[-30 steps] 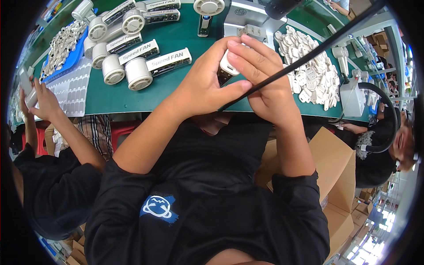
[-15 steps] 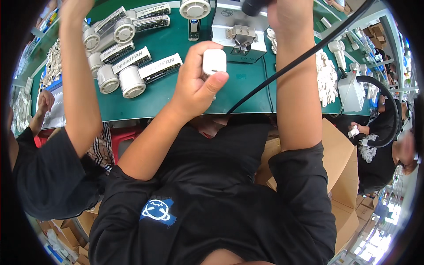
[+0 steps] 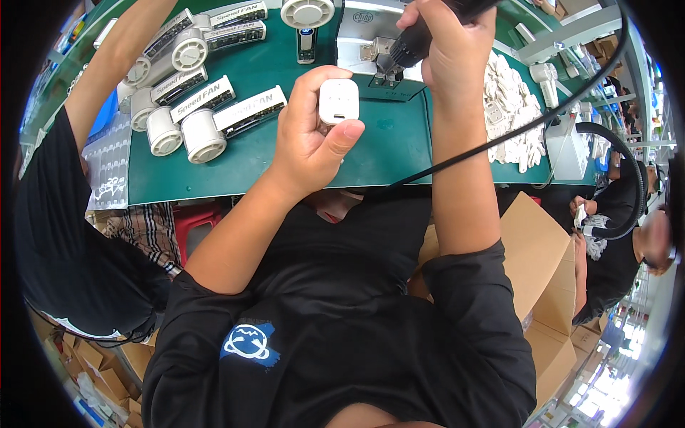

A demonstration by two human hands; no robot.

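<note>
My left hand (image 3: 303, 139) is wrapped round a white plastic handle (image 3: 339, 101), its rounded-square end face upward with a small dark slot near the thumb. The rest of that piece is hidden in my palm. Farther right, my right hand (image 3: 453, 53) grips a black electric screwdriver (image 3: 414, 44) tilted down to the left. Its tip is at the dispensing slot of a silver screw feeder box (image 3: 392, 91); whether it holds a screw is too small to tell. A black cord (image 3: 492, 143) sweeps across my right forearm.
Several white handheld fans (image 3: 205, 135) lie in rows on the green table (image 3: 385, 157) at left. Another fan (image 3: 307, 13) is by the feeder. White plastic parts (image 3: 515, 121) are heaped at right. A co-worker's arm (image 3: 107, 75) reaches in from the left; a cardboard box (image 3: 539, 250) is beside me.
My right hand has brought the screwdriver down to the feeder's slot. My left hand has shifted slightly left with the white handle. The co-worker at left has leaned farther forward.
</note>
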